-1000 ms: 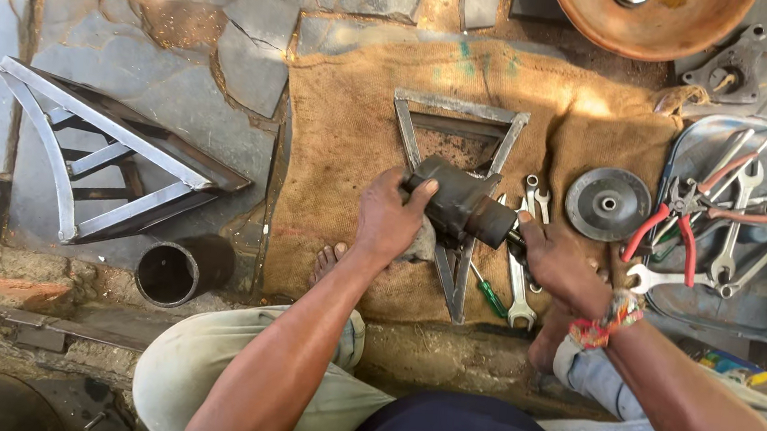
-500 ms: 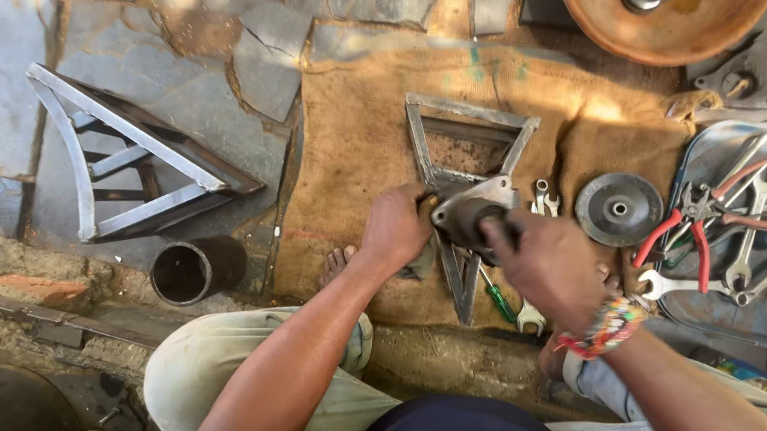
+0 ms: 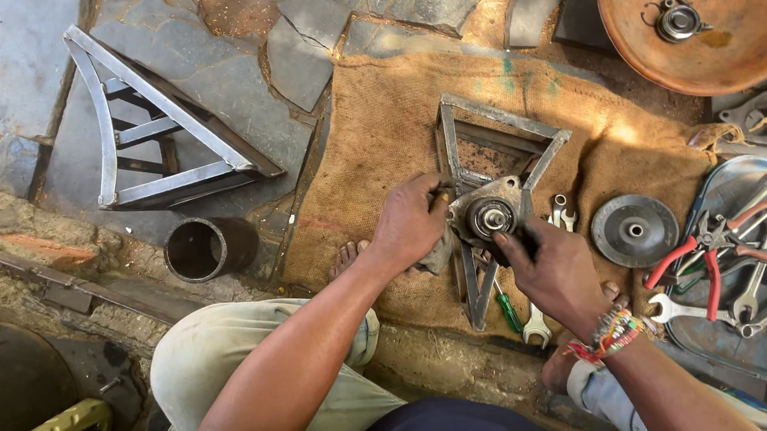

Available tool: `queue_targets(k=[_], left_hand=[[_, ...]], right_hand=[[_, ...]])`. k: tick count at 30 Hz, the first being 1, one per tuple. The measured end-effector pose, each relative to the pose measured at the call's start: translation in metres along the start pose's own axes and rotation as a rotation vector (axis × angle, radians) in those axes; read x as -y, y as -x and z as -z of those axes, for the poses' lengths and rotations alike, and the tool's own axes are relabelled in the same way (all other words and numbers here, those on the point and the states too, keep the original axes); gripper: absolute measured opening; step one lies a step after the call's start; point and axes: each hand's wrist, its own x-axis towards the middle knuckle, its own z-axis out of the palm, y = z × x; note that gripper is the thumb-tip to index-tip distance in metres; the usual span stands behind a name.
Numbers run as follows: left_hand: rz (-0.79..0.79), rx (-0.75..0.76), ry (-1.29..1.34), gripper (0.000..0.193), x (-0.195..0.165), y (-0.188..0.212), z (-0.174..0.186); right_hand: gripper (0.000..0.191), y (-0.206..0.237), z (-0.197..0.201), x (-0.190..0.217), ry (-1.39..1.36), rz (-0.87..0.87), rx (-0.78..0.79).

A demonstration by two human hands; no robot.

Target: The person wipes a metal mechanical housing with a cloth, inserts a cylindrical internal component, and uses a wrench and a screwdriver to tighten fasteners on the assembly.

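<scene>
Left hand (image 3: 411,220) and right hand (image 3: 556,269) closed around grey round metal bearing housing (image 3: 487,217), set on grey triangular steel frame (image 3: 491,174) mid brown burlap mat (image 3: 391,133). Dark pulley disc (image 3: 634,230) toward mat's right edge; rusty round dish (image 3: 721,60) beyond far edge.

Both forearms reach forward, left hand (image 3: 411,222) and right hand (image 3: 559,272) curled in grip.

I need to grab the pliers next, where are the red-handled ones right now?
In the head view, the red-handled pliers lie at the right in the metal tray among the wrenches, just right of the round grey disc, beyond the right hand.
</scene>
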Motion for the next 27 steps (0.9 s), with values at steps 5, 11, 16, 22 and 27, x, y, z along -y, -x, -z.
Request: queue_targets(k=[5,11,16,22,27], left_hand=[[0.013,0.125,-0.028,0.033,-0.025,0.006,0.015],[-0.240,0.179,-0.172,0.045,-0.037,0.011,0.017],[-0.306,0.169,-0.191,0.054,-0.046,0.021,0.015],[-0.344,0.164,-0.184,0.052,-0.051,0.024,0.013],[-0.356,0.154,-0.200,0.040,-0.049,0.023,0.007]], right_hand=[[0.032,0.000,0.006,-0.004,-0.110,-0.096,0.028],[0.034,-0.003,0.009,-0.013,-0.168,-0.122,0.026],[0.032,-0.002,0.008,-0.016,-0.237,-0.136,0.059],[0.028,-0.001,0.010,-0.023,-0.194,-0.097,0.041],[0.027,-0.003,0.013,-0.036,-0.182,-0.122,-0.017]])
